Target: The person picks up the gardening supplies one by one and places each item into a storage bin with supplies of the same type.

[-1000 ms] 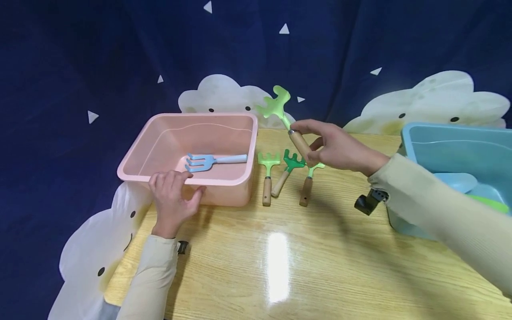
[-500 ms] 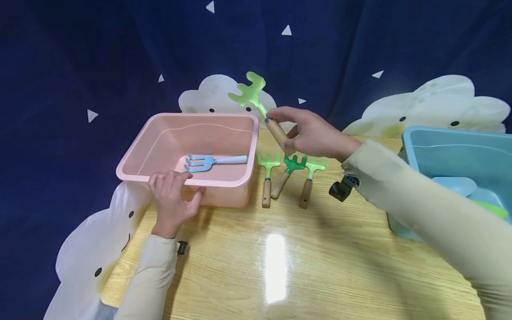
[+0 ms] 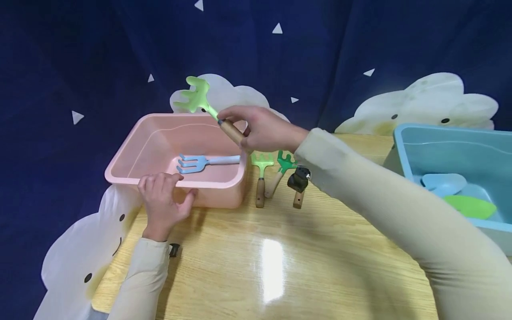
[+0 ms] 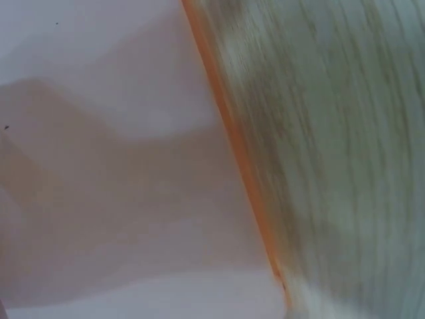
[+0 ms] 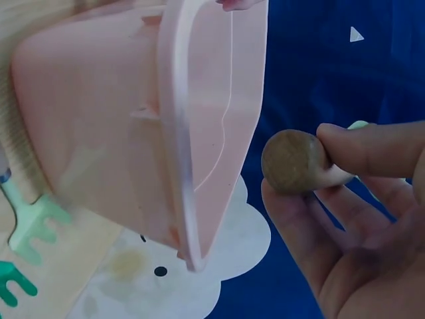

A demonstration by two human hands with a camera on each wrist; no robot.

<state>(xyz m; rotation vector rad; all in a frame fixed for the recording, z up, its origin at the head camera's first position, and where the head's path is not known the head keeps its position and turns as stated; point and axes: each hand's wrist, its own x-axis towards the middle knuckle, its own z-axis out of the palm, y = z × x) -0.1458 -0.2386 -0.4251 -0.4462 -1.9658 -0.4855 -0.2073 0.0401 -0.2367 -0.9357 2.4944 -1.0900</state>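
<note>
Table [image 3: 224, 266]: two little rakes [image 3: 260, 192] and another wooden handle [image 3: 298, 200] lie right of the pink tub [image 3: 212, 183]. The wrist camera [image 3: 299, 178] could knock them if the arm drops.
Left hand [image 3: 163, 202]: curled over the near rim; pulling too hard could tip the tub.
Blue rake [image 3: 194, 164]: on the tub's bottom; a rake falling on it could get tangled.
Right hand [image 3: 264, 129]: well apart from the left, pinching a light green rake [image 3: 211, 112] up high, it seems over the tub's far side. A loose pinch could let it twist and bang the rim.
Handle end [image 5: 287, 163]: round, seen only from the right wrist; the head view shows the prongs best.
Left wrist view: no clear fingers.
</note>
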